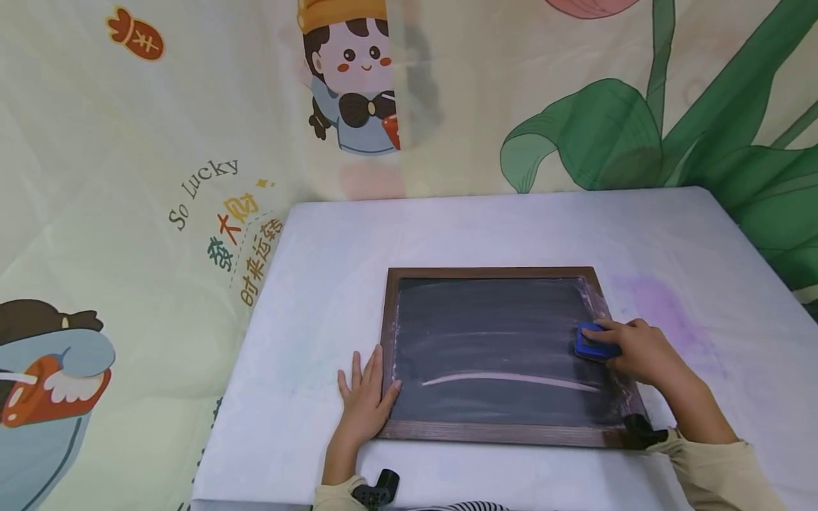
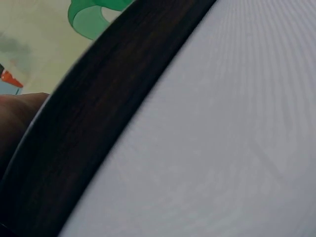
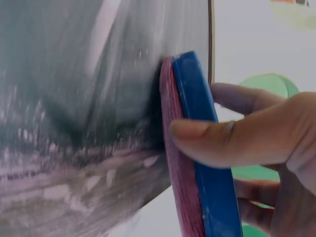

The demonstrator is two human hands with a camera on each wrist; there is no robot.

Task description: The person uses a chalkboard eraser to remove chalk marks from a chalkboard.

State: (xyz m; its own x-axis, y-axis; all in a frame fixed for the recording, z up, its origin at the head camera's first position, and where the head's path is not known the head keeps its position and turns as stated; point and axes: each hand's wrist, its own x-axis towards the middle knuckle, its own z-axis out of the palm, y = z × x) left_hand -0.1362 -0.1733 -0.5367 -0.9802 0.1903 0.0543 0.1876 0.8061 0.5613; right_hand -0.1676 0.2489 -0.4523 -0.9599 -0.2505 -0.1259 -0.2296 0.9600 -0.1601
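Right hand (image 1: pixel 644 349) gripping blue eraser (image 1: pixel 594 343), chalkboard (image 1: pixel 486 309)

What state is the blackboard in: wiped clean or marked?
Marked, not clean: a pale stroke curves across the lower part of the blackboard, and pinkish residue clings to its right side.

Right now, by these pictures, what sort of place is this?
Probably an indoor craft or play corner, perhaps arranged for recording: cartoon-printed sheeting hangs behind a white-covered table, and a framed chalkboard lies on it.
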